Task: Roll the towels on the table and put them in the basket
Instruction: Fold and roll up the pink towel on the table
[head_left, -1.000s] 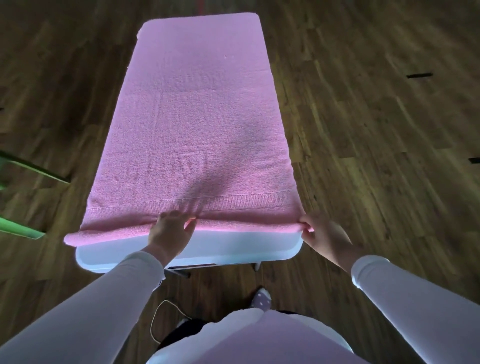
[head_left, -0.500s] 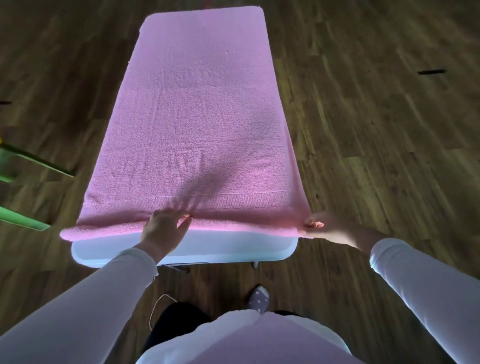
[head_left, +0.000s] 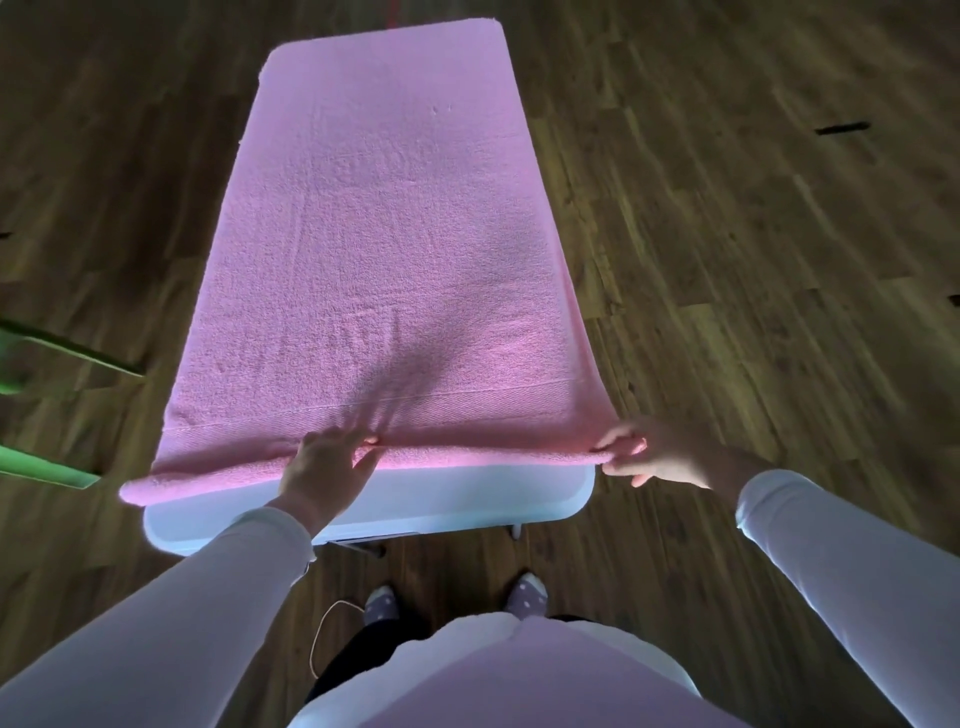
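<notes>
A pink towel (head_left: 374, 249) lies flat on a white table (head_left: 467, 499) and covers nearly all of its top, running from 12 o'clock down to 6 o'clock in the head view. Only the near strip of the table top is bare. The near end of the towel is turned over into a thin roll (head_left: 493, 456), which lies across the table from 8 o'clock to 4 o'clock. At the 8 o'clock end, the roll hangs a little over the table corner.

The left hand (head_left: 324, 470) is on the roll, left of its middle. Its fingers are curled over the fold, the thumb is beside them, and the cloth is held between them. Small creases spread from this hand toward 12 o'clock. The right hand (head_left: 670, 457) is at the 4 o'clock end, just outside the table corner. Its thumb and fingertips (head_left: 615, 447) pinch the end of the roll.

The table stands on a dark wooden floor (head_left: 753, 260). At 9 o'clock, green bars (head_left: 47, 470) come in from the picture edge. At 6 o'clock there are two feet in dotted socks (head_left: 527, 597), with a thin cord (head_left: 324, 623) on the floor beside them.
</notes>
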